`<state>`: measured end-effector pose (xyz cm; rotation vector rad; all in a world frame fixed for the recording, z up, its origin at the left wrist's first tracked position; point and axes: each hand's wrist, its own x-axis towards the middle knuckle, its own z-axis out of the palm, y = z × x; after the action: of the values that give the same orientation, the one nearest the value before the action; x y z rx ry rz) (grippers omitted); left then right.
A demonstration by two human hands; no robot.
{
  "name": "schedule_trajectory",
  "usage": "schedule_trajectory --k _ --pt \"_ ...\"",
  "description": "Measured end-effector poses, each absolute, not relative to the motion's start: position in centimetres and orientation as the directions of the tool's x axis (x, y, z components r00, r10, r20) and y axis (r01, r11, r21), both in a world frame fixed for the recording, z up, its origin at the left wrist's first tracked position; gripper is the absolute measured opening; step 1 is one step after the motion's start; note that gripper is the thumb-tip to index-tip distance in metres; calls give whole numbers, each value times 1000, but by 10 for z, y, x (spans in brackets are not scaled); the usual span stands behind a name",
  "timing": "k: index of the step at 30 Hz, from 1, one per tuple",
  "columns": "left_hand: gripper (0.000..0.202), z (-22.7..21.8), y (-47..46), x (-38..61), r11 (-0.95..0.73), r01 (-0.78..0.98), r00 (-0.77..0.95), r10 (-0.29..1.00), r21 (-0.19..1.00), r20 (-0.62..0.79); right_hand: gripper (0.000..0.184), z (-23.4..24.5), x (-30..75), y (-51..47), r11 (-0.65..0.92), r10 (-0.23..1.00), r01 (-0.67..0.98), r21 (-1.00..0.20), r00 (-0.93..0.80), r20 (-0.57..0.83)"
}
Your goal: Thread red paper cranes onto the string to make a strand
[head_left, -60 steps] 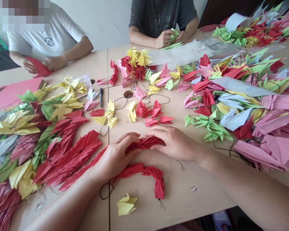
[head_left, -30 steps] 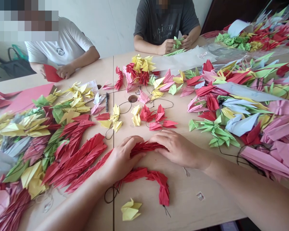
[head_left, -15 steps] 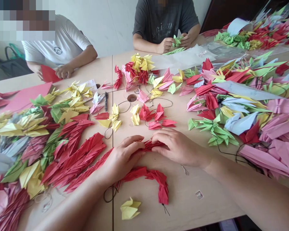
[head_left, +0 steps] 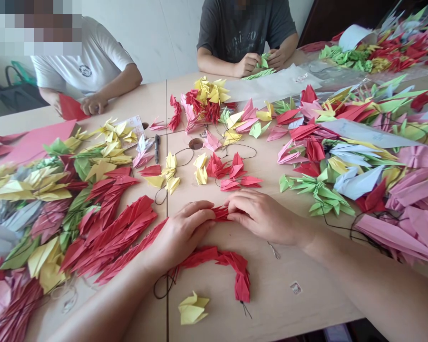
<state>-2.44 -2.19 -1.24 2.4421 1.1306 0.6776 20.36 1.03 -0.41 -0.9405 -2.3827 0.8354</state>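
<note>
A pale wall (head_left: 160, 42) backs the desk (head_left: 274, 308), where two people, one in a white T-shirt (head_left: 107, 61) and one in a dark T-shirt (head_left: 242, 33), sit at the far side. Folded paper lies in a left heap (head_left: 35, 185) and a right heap (head_left: 358, 180). Between these, on the near part of the desk, is your red paper strand (head_left: 221, 213). Your left hand (head_left: 187, 225) is curled over it, and your right hand (head_left: 255, 211) pinches its right end between thumb and fingers, just beside the left. Nearer you lie a curved red strand (head_left: 230, 260) and a yellow paper piece (head_left: 193, 309).

The strand should feel light and springy, dry rather than slippery; its thin points would likely crease or tear if squeezed. Hold it around the thick, stacked middle of the folds, keeping your fingertips off the tips.
</note>
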Motion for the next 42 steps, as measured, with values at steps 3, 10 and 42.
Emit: schedule_trajectory --k 3,10,42 --pt "11 -10 -22 -24 -609 607 555 785 510 277 13 -4 204 11 565 730 455 -688 -665 160" --pt "6 -8 -21 -22 -541 653 488 836 530 253 15 -5 205 11 548 739 469 -692 -659 139" --pt "6 -12 -23 -15 -535 633 493 836 559 241 19 -7 203 7 563 725 434 -703 -667 169"
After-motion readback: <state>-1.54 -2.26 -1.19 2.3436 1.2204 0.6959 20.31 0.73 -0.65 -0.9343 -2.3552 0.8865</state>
